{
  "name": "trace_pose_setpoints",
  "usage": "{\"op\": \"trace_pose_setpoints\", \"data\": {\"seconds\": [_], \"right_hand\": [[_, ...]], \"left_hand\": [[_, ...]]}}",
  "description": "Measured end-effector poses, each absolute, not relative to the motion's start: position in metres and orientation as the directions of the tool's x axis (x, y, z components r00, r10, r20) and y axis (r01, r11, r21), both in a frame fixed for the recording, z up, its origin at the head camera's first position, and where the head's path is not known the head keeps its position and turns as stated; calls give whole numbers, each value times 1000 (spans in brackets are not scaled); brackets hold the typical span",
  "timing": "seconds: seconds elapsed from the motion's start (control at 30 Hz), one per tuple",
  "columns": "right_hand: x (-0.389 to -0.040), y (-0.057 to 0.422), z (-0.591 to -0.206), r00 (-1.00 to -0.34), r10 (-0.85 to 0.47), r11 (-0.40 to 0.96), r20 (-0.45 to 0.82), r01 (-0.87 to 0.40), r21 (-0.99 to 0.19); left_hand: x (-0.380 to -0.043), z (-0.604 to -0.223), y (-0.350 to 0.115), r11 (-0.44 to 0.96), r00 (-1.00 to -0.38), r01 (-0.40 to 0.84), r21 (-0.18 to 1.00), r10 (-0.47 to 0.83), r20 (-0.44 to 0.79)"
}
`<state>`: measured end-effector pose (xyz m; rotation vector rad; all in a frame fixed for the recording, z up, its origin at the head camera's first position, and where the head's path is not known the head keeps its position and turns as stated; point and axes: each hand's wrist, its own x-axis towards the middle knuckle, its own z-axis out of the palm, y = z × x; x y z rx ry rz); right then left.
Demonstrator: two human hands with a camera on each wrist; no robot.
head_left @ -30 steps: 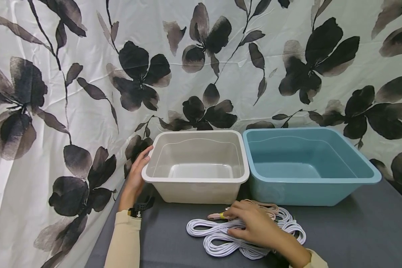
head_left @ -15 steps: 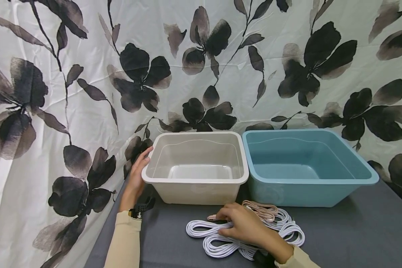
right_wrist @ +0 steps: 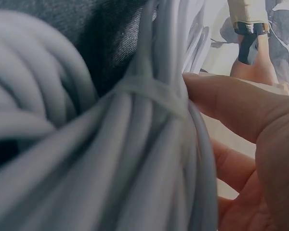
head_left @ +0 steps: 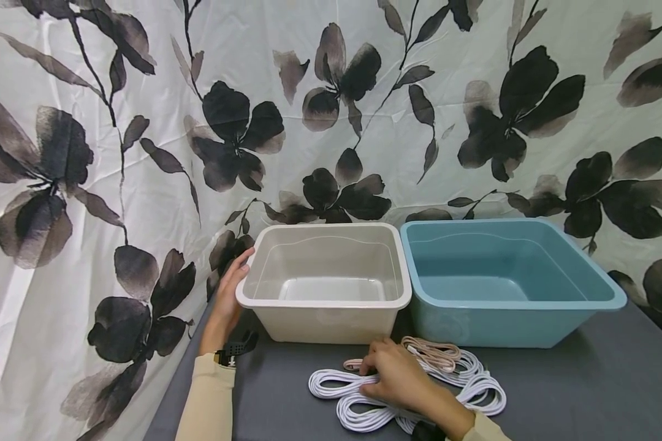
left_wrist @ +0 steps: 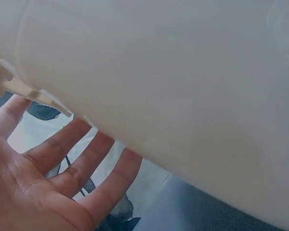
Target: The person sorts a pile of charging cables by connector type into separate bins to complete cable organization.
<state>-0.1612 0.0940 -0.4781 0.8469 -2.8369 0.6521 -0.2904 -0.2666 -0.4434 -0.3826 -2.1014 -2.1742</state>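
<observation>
My left hand [head_left: 224,309] rests against the left side of the beige plastic tub [head_left: 322,324]; its fingers reach up to the rim. The left wrist view shows those fingers [left_wrist: 86,163] extended along the tub's wall. In front of the tubs, my right hand [head_left: 399,378] grips a coiled white cable [head_left: 364,418]. Close up, the thumb [right_wrist: 221,98] presses the white strands near a clear tie [right_wrist: 151,94], with other fingers on the far side. A tan-pink cord [head_left: 433,353] lies coiled beside this hand, and part of it shows left of the fingertips.
A blue plastic tub [head_left: 515,327] stands right beside the beige one. Both sit on a grey tabletop [head_left: 579,392], in front of a white floral curtain [head_left: 331,79]. A black strap [head_left: 237,348] circles the left wrist.
My right hand has shifted left over the coils, and its fingers have closed in on the white cable. The left hand keeps its place on the beige tub. The head view has tilted slightly.
</observation>
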Motion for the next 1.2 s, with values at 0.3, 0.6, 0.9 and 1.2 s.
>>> {"op": "trace_pose_setpoints", "data": {"seconds": [0.3, 0.6, 0.9, 1.2], "right_hand": [[-159, 92, -479, -845, -478, 764, 241, -535, -359], [-153, 97, -471, -857, -444, 772, 260, -513, -375], [-159, 105, -458, -853, -477, 679, 212, -511, -527], [-163, 111, -437, -848, -491, 589, 201, -493, -641]], "left_hand": [[-290, -445, -265, -45, -967, 239, 970, 85, 242], [-290, -445, -265, -60, -964, 244, 968, 92, 249], [-291, -445, -265, -35, -964, 248, 968, 90, 250], [-289, -443, -263, -32, -967, 237, 971, 84, 239]]}}
